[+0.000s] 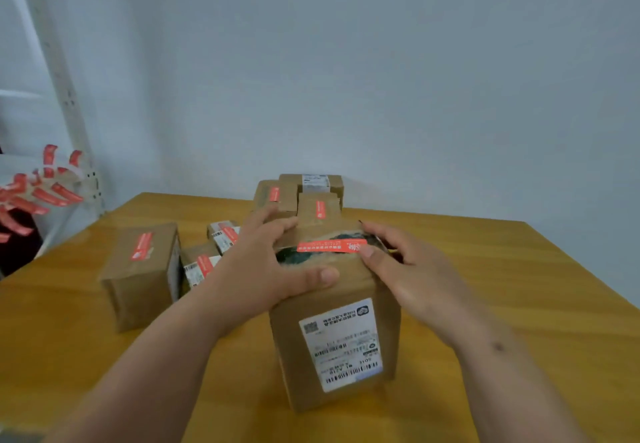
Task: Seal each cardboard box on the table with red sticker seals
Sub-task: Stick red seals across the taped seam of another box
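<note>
Now, box in hand: the tall cardboard box (334, 335) stands upright at lower centre of the frame on the counter (519, 304), shipping label facing the camera, top flaps not fully flat, something dark showing in the gap.
Seal: a red sticker seal (330, 245) lies across the top opening, running left to right; whether it is pressed down along its whole length I cannot tell.
Left hand: the left hand (266, 266) grips the box's top left corner, fingers curled over the far flap, thumb along the near edge.
Right hand: the right hand (398, 262) pinches or presses the seal's right end with the thumb, the other fingers curled over the right edge of the box.
Handling: it looks light and fairly stiff, though the flaps seem springy; best held at the top corners, pressing the flaps shut while the thin, floppy seal is smoothed from the middle outward.
Sealed boxes: a wide box (143, 269) at centre left and smaller boxes (298, 196) behind already carry red seals.
Spare seals: a bunch of red strips (31, 196) hangs at the left edge of the frame, well apart from the box.
</note>
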Tool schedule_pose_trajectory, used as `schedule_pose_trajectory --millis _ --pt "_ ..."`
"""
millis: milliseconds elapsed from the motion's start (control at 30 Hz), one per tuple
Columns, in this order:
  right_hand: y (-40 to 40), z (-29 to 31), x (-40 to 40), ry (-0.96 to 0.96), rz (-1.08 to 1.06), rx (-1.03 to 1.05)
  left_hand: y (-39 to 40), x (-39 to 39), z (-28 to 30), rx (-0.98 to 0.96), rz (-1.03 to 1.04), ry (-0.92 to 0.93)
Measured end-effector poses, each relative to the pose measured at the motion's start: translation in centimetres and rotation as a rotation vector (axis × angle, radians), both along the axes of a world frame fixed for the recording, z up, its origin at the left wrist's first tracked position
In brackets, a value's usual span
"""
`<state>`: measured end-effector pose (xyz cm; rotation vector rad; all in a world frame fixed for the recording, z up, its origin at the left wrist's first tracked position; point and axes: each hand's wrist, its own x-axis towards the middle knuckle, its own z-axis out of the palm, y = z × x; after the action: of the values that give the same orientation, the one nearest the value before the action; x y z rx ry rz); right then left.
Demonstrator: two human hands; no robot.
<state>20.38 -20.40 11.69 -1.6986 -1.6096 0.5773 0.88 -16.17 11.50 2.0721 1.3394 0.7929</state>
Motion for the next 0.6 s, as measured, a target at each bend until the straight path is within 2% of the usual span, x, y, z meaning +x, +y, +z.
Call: schedule_pose_trajectory --millis 100,233,467,600 --pt "0.1 0.2 0.5 -0.093 -0.053 0.002 0.6 0.3 0.1 0.094 -0.006 0.040" --pt "0.1 0.6 1.4 -0.084 -0.065 -0.023 1.4 0.9 0.2 0.190 -0.019 0.123" --pt "0.5 0.9 2.2 -0.225 -0.052 -0.059 2.7 1.6 0.1 0.176 -0.054 0.113" --pt "0.2 1.5 2.1 -0.297 -0.043 0.056 2.8 1.7 -0.2 0.163 -0.072 0.078"
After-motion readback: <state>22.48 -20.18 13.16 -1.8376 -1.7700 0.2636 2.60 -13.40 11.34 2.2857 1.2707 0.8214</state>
